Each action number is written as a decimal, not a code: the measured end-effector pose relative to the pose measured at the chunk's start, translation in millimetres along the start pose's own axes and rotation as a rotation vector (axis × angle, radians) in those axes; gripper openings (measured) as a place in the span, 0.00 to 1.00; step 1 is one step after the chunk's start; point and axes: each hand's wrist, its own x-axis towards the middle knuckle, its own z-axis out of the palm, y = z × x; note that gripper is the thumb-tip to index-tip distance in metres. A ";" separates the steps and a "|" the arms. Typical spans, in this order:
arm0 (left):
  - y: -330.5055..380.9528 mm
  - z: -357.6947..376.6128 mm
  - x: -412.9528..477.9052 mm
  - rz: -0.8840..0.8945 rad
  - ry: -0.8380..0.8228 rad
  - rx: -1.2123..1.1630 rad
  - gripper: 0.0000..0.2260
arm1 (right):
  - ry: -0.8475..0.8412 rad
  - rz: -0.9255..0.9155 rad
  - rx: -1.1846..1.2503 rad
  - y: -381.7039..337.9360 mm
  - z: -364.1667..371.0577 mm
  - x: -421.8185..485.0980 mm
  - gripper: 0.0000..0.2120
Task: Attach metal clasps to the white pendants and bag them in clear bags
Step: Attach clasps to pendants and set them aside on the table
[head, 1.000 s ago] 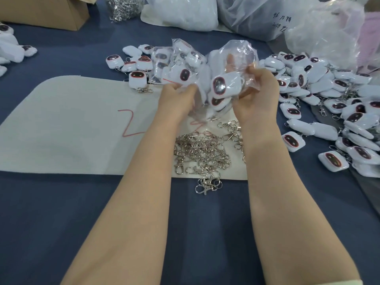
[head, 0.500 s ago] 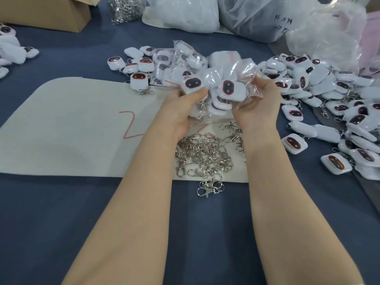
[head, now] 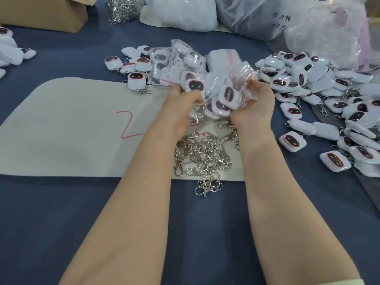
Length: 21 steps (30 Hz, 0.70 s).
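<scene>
Between my hands is a clear bag (head: pixel 232 79) stuffed with several white pendants, each with a dark oval face. My left hand (head: pixel 181 105) grips its left side, fingers curled round a pendant (head: pixel 195 85) through the plastic. My right hand (head: pixel 257 103) grips the bag's right side, low over the white mat (head: pixel 72 128). A heap of metal clasps (head: pixel 203 155) lies on the mat just below my wrists. Loose pendants (head: pixel 329 103) are piled to the right.
Filled clear bags (head: pixel 176 62) and a few loose pendants (head: pixel 135 80) lie behind the mat. Large plastic sacks (head: pixel 257 15) line the back, with a cardboard box (head: pixel 45 15) at back left and more clasps (head: pixel 123 7) beside it.
Both hands have lowered the bag toward the mat and gathered it tighter; the raised, puffed top of the bag has collapsed.
</scene>
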 end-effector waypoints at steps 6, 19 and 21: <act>-1.7 1.6 0.5 0.003 0.023 0.007 0.18 | 0.002 -0.010 0.035 -0.8 -1.3 0.2 0.08; 0.9 6.1 -1.4 0.013 0.100 -0.062 0.09 | -0.016 -0.010 0.048 -2.6 0.1 -5.2 0.06; 0.7 5.7 -1.8 0.003 0.082 -0.064 0.08 | -0.023 -0.014 0.046 -2.7 -0.8 -4.7 0.06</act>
